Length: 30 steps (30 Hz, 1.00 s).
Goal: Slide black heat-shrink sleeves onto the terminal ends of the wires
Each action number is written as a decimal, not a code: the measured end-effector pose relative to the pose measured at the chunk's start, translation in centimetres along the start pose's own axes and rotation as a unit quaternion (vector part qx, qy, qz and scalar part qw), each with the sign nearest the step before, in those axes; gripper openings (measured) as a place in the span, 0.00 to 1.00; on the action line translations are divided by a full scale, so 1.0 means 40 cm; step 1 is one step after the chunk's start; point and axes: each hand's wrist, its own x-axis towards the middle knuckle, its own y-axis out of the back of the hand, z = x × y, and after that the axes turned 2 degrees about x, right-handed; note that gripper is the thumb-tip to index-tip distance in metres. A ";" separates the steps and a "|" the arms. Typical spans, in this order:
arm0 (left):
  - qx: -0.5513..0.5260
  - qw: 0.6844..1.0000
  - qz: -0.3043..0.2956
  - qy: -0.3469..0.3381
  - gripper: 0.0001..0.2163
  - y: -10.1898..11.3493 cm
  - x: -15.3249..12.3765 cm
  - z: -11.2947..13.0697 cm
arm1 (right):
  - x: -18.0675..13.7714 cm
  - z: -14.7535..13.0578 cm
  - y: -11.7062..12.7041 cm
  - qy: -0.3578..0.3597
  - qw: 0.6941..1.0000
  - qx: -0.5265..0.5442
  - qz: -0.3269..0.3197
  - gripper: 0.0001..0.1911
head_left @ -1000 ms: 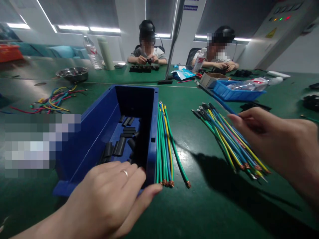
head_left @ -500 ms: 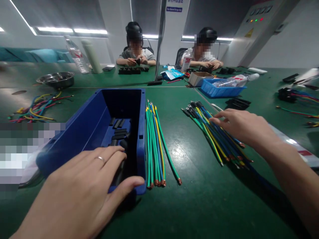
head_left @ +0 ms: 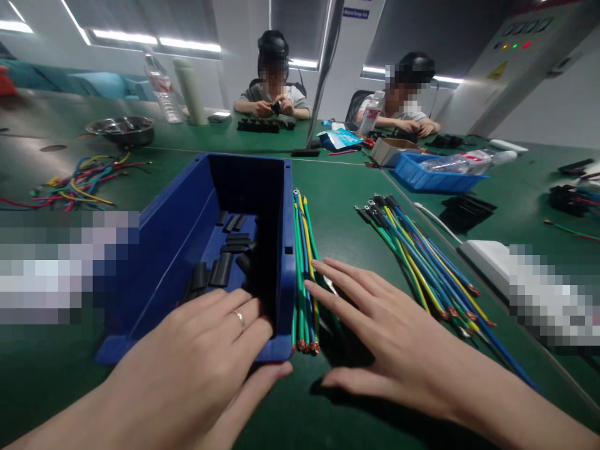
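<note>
My left hand (head_left: 201,356) dips over the low front of the blue bin (head_left: 287,300). Its fingers are inside and the thumb lies outside, apart from them; the fingertips are partly hidden. Black tube pieces (head_left: 224,269) lie in the bin near those fingers. Open, with its fingers stretched out, my right hand (head_left: 389,331) hovers at or touches the row of green, blue and yellow wires (head_left: 302,300) beside the bin. Those wires have bare copper at their near ends. Further right lies another bundle of wires (head_left: 422,262) with black sleeves at the far ends.
A blue tray (head_left: 435,178) with a plastic bottle stands at the back right, by a cardboard box (head_left: 389,151). On the right lies a white power strip (head_left: 497,262). A steel bowl (head_left: 122,132) and loose wires (head_left: 84,181) are left. Two people sit across the table.
My right hand has moved left from the sleeved wire bundle to the wires beside the bin. My left hand stays at the bin's front. The view has shifted slightly.
</note>
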 end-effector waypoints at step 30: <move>0.103 0.994 0.002 -0.044 0.20 -0.002 0.007 0.003 | -0.005 -0.012 -0.060 -0.053 0.991 0.111 0.059 0.36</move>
